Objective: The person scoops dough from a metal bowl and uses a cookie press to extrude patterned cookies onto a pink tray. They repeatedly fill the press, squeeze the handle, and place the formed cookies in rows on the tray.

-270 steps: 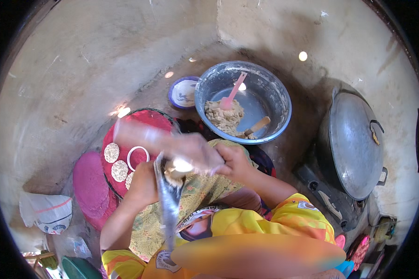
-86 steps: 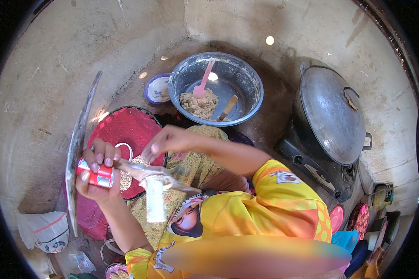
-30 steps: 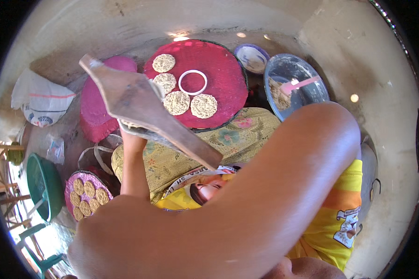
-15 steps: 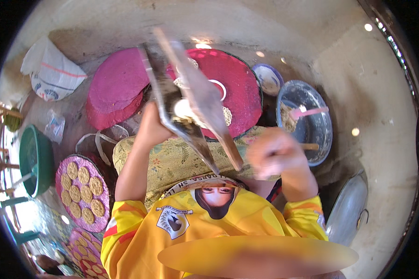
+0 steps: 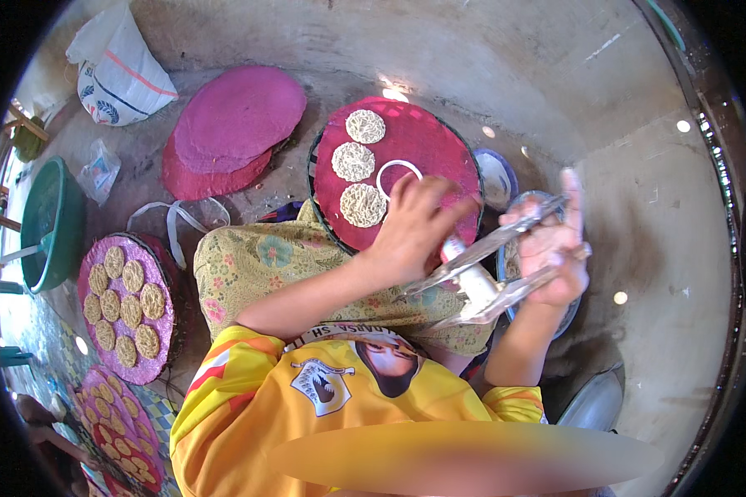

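Note:
My right hand (image 5: 553,261) grips one end of a wooden press (image 5: 518,232) made of two long flat bars with a white cylinder (image 5: 477,286) between them. The press is tilted over my lap, and whitish paste shows at the cylinder's lower end. My left hand (image 5: 419,219) has its fingers apart, bent over the press's other side near the cylinder; whether it touches the press I cannot tell. Just beyond that hand, a white ring (image 5: 399,172) lies on a round red cloth-covered tray (image 5: 439,149). Beside the ring sit pale lacy noodle-like discs (image 5: 353,162) in a column.
To the right are a blue basin (image 5: 559,327), partly hidden, a white bowl (image 5: 497,178) and a metal lid (image 5: 593,402). Pink round mats (image 5: 240,116), a white sack (image 5: 128,83), a green basin (image 5: 54,207) and a tray of browner discs (image 5: 153,352) stand left.
The press has swung right and lower, off the red tray. My left hand has let go of it and moved right; my right hand now holds it. The noodle-like discs are uncovered.

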